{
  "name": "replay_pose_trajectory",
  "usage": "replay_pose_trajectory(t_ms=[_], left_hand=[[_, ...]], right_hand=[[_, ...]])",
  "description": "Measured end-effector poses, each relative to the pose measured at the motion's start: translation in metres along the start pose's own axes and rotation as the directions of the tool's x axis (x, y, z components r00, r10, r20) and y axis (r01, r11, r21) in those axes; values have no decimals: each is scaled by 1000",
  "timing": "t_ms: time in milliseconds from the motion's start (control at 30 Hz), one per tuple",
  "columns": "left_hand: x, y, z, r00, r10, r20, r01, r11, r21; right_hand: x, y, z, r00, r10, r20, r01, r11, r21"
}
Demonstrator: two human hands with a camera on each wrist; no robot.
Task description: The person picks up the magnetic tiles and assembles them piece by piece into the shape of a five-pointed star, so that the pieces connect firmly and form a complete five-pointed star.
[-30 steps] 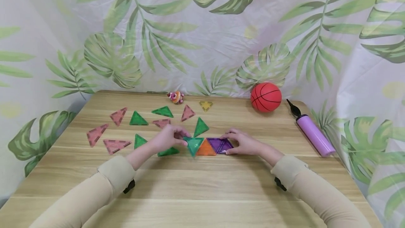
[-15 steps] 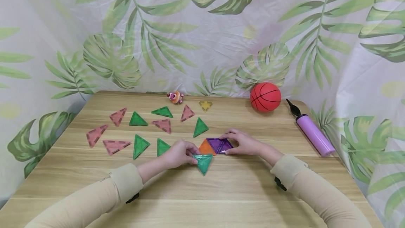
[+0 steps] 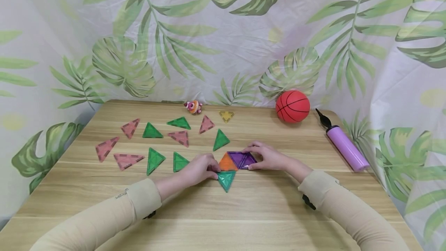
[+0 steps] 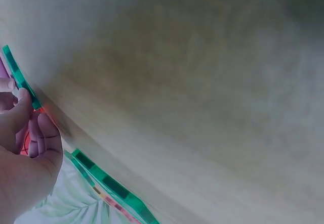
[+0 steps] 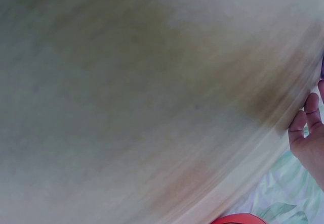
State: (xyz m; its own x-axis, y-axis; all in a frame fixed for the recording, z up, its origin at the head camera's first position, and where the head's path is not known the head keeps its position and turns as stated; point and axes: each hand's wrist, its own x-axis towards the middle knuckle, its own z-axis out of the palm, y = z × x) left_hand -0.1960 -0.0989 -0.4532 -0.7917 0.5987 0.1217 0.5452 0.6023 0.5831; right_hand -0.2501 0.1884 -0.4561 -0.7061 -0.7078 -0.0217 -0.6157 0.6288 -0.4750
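Note:
My left hand (image 3: 202, 169) pinches the left corner of a teal triangular magnetic tile (image 3: 227, 180), which points toward me. Its far edge lies along the near edge of an orange triangular tile (image 3: 228, 162). Two purple triangular tiles (image 3: 237, 158) continue the row to the right of the orange one. At the row's right end, my right hand (image 3: 266, 157) grips the last purple tile with thumb and fingers. In the left wrist view, the thumb presses on the teal tile (image 4: 19, 75). The right wrist view shows only part of the right hand (image 5: 310, 128).
Several green tiles (image 3: 155, 161) and pink tiles (image 3: 128, 161) lie spread to the left and behind. A yellow tile (image 3: 227, 116) and a small toy figure (image 3: 193, 107) are at the back. A red ball (image 3: 292, 106) and a purple hand pump (image 3: 347, 148) stand at the right.
My left hand has brought the teal tile from the orange tile's left side round to its near edge. The right hand has stayed on the purple tile.

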Motion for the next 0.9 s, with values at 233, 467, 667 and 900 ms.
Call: replay_pose_trajectory(t_ms=[233,467,667,900], left_hand=[[5,-4,-4,1000,-25,2,25,999,33],[9,-10,-18,999,-36,3,36,999,22],[25,-18,-39,995,-39,-88,44,998,50],[57,-34,-58,992,-44,-118,54,996,78]], right_hand=[[3,2,-7,998,-15,67,11,998,59],[5,19,-18,990,-97,98,87,990,108],[6,31,-24,981,-174,84,168,983,77],[9,34,-26,963,-218,155,210,975,70]])
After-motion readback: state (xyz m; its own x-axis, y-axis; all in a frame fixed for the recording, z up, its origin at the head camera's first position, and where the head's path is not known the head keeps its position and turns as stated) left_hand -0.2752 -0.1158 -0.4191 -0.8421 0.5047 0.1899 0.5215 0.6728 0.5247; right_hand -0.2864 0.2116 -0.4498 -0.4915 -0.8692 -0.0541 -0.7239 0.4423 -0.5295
